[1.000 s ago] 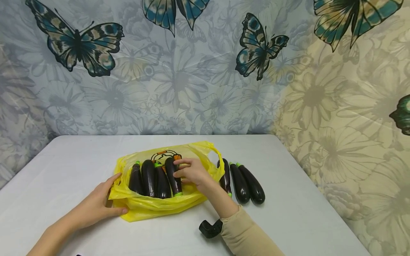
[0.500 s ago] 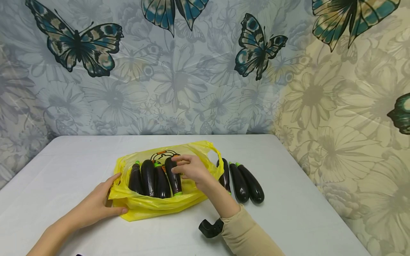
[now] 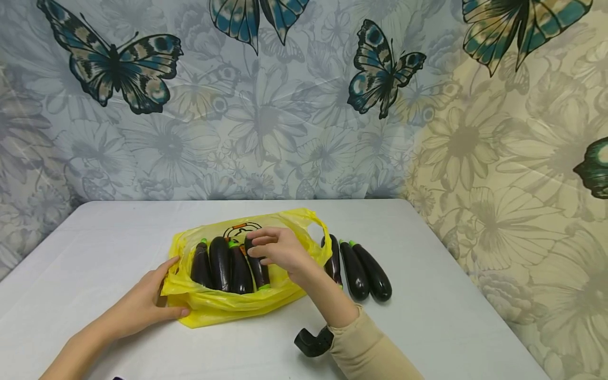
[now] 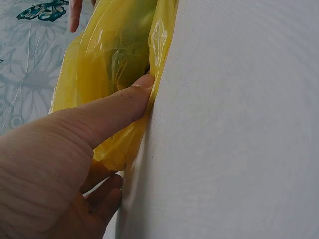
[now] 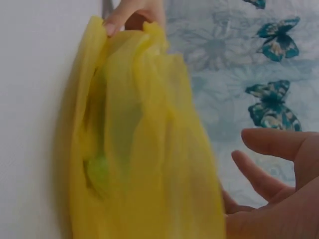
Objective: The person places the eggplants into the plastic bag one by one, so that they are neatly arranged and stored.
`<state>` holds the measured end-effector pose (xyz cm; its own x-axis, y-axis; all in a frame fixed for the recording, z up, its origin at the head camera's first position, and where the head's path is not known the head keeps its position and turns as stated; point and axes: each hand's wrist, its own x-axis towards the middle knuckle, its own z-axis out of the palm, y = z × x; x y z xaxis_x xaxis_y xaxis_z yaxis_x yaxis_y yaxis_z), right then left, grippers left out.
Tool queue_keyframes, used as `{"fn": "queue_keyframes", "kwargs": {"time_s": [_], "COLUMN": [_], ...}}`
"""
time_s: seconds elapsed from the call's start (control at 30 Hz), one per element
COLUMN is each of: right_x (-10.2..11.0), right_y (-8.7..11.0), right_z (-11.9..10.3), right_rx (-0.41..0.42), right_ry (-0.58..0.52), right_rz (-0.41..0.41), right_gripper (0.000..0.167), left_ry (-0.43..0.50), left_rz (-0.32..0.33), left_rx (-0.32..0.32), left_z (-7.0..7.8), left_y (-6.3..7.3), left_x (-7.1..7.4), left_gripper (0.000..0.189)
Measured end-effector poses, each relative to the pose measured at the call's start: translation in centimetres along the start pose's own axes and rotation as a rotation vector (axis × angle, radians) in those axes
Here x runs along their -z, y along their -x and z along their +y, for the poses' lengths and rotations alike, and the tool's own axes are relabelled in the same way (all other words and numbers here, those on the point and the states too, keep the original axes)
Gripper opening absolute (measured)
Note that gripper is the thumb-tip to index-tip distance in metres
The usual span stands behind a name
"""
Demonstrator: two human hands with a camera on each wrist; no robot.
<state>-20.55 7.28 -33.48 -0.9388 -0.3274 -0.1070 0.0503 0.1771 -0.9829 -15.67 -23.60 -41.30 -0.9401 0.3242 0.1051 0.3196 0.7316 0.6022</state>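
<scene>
Left hand (image 3: pixel 139 307) grips left end of yellow bag (image 3: pixel 233 306) between thumb and fingers. Right hand (image 3: pixel 280 250), fingers apart, over rightmost of four eggplants (image 3: pixel 220 264) in bag; contact unclear. Bag on desk (image 3: pixel 228 351), three more eggplants (image 3: pixel 353 272) by its right end.

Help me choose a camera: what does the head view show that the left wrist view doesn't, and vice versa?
Only head: three eggplants right of the yellow bag, a black curved object and a beige sleeve.
Only left wrist: tips of the left hand's lower fingers.
Both: the bag, left hand, at least part of the right hand, white table and butterfly-patterned backdrop.
</scene>
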Motion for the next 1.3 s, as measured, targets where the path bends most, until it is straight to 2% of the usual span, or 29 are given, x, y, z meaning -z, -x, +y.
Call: {"fn": "queue_keyframes", "kwargs": {"time_s": [0.2, 0.33, 0.47, 0.6, 0.73, 0.9, 1.13, 1.3], "right_x": [0.5, 2.5, 5.9, 10.1, 13.7, 16.9, 20.4, 22.0], "right_y": [1.6, 4.0, 6.8, 9.3, 10.9, 11.6, 10.5, 9.9], "right_z": [-1.4, -2.3, -2.6, -2.1, -1.2, 0.3, 3.1, 4.7], "right_rx": [0.078, 0.137, 0.168, 0.149, 0.131, 0.129, 0.114, 0.056], "right_ry": [0.006, 0.094, 0.207, 0.267, 0.318, 0.327, 0.332, 0.3], "right_rz": [-0.059, -0.089, -0.042, 0.038, 0.087, 0.133, 0.188, 0.133], "right_gripper": [0.029, 0.031, 0.031, 0.03, 0.034, 0.042, 0.051, 0.055], "left_ry": [0.007, 0.019, 0.029, 0.029, 0.015, 0.01, 0.02, 0.019], "left_rz": [-0.002, -0.002, 0.0, -0.003, 0.002, 0.006, 0.015, 0.013], "left_rx": [0.005, 0.009, 0.008, 0.015, 0.023, 0.022, 0.009, 0.001], "left_z": [-0.1, 0.0, 0.1, 0.1, 0.1, 0.1, -0.1, -0.1], "left_y": [0.1, 0.0, -0.1, -0.3, -0.2, -0.1, -0.2, -0.1], "left_x": [0.1, 0.2, 0.1, -0.1, -0.1, 0.2, 0.2, 0.2], "left_gripper": [0.117, 0.118, 0.118, 0.118, 0.118, 0.118, 0.117, 0.117]}}
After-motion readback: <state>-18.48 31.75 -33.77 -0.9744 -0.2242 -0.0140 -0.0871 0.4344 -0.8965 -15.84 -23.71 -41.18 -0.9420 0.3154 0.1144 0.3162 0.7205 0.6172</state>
